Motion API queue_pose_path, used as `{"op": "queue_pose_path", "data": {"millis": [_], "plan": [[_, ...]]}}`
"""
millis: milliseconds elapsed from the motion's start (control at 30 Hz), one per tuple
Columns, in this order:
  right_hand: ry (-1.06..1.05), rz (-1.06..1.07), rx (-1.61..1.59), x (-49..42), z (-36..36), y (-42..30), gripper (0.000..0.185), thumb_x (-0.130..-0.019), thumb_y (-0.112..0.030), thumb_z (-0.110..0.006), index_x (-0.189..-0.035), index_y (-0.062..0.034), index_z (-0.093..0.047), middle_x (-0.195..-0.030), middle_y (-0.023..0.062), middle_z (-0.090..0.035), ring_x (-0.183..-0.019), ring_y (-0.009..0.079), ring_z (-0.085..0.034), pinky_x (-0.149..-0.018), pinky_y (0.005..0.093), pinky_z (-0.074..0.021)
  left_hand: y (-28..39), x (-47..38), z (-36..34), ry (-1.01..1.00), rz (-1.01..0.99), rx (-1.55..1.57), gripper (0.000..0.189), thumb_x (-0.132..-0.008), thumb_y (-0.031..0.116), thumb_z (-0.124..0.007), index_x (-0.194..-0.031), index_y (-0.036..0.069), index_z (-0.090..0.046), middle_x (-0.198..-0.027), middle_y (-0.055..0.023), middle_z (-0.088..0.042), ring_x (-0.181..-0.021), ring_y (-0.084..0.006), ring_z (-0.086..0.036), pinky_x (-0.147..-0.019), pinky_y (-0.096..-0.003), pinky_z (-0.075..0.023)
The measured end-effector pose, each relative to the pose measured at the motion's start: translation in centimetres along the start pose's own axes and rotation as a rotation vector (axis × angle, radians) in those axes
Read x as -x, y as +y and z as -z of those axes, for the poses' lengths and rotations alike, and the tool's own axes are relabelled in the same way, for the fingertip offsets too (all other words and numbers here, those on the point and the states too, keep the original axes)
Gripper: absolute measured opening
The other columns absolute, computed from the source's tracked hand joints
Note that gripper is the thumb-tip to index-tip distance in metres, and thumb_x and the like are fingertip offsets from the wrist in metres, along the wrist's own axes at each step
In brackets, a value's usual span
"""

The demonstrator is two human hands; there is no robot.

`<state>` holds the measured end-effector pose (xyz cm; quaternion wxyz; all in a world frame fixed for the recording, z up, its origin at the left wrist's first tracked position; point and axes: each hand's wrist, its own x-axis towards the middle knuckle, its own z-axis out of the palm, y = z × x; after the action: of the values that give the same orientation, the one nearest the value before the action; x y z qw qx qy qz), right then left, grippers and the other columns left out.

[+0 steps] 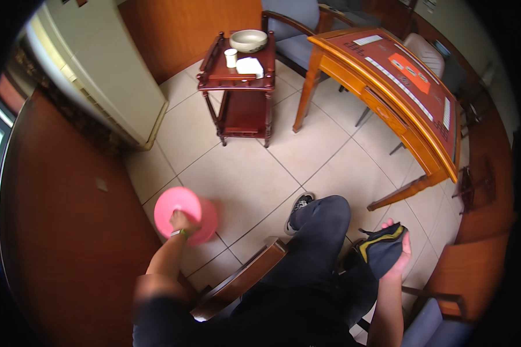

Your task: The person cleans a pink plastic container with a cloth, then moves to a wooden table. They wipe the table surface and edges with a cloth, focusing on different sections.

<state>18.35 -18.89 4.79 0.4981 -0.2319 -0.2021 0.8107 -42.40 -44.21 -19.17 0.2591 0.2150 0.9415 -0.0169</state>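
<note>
My left hand (184, 222) reaches down at the left with its fingers closed at the middle of a round pink plastic lid (167, 208). The lid is tilted over a pink bucket (209, 221) on the tiled floor, and the bucket's inside is hidden. At the right, my right hand (403, 258) holds a dark fabric pouch (384, 253) with yellow trim from beneath. A dark strap sticks out from the pouch.
A wooden trolley (247, 110) carries a ceramic bowl (248, 41), a white cup (231, 58) and white paper. Mahjong tiles line a wooden table (382, 108). The armrest (243, 277) of my chair lies between bucket and leg. A brown panel (74, 208) stands left.
</note>
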Motion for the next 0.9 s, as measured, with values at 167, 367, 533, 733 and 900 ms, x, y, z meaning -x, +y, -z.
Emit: {"op": "queue_pose_path", "data": {"millis": [167,367,533,733,900], "plan": [[0.019,-0.035,-0.025,0.8,-2.4,2.2,0.059,-0.106,-0.041,-0.051,-0.143,0.0049,-0.053,-0.147,0.0171,-0.059,-0.135,0.0335,-0.057,-0.112,0.053,-0.0466,-4.3,3.6,-5.2,-0.132,0.113,-0.04,0.15,-0.057,0.049,-0.094,-0.166,0.0,-0.002,-0.165,-0.0235,-0.031,-0.154,-0.0388,-0.029,-0.125,-0.0564,-0.028],[0.085,0.007,0.038,1.7,-4.3,2.7,0.058,-0.101,-0.036,-0.051,-0.142,0.004,-0.056,-0.149,0.0169,-0.059,-0.132,0.0359,-0.059,-0.108,0.0547,-0.0497,-9.5,3.4,-10.3,-0.211,0.082,-0.151,0.154,-0.06,0.05,-0.097,-0.166,0.004,0.004,-0.166,-0.0237,-0.029,-0.154,-0.0395,-0.03,-0.125,-0.0545,-0.0298],[0.055,-0.01,0.037,2.5,-6.0,2.7,0.066,-0.094,-0.036,-0.053,-0.145,0.0063,-0.052,-0.15,0.0175,-0.057,-0.133,0.0358,-0.057,-0.112,0.0522,-0.0462,-11.4,2.9,-13.0,-0.2,0.067,-0.162,0.152,-0.06,0.045,-0.097,-0.165,-0.001,0.003,-0.167,-0.0263,-0.024,-0.157,-0.04,-0.023,-0.128,-0.0511,-0.0266],[0.072,-0.047,0.009,3.5,-6.9,3.3,0.074,-0.088,-0.037,-0.055,-0.147,0.0064,-0.05,-0.147,0.018,-0.059,-0.129,0.0348,-0.06,-0.113,0.0487,-0.0453,-12.7,4.8,-14.3,-0.222,0.11,-0.18,0.129,-0.069,0.044,-0.091,-0.161,-0.007,-0.017,-0.164,-0.0306,-0.031,-0.154,-0.0421,-0.031,-0.127,-0.0442,-0.0314],[0.109,-0.084,-0.005,4.7,-6.7,3.7,0.076,-0.087,-0.039,-0.054,-0.148,0.0053,-0.051,-0.14,0.0211,-0.064,-0.123,0.0368,-0.063,-0.11,0.0491,-0.0474,-13.7,5.7,-14.4,-0.26,0.088,-0.174,0.122,-0.071,0.046,-0.09,-0.159,-0.006,-0.024,-0.159,-0.029,-0.039,-0.151,-0.0407,-0.036,-0.125,-0.0444,-0.0344]]}}
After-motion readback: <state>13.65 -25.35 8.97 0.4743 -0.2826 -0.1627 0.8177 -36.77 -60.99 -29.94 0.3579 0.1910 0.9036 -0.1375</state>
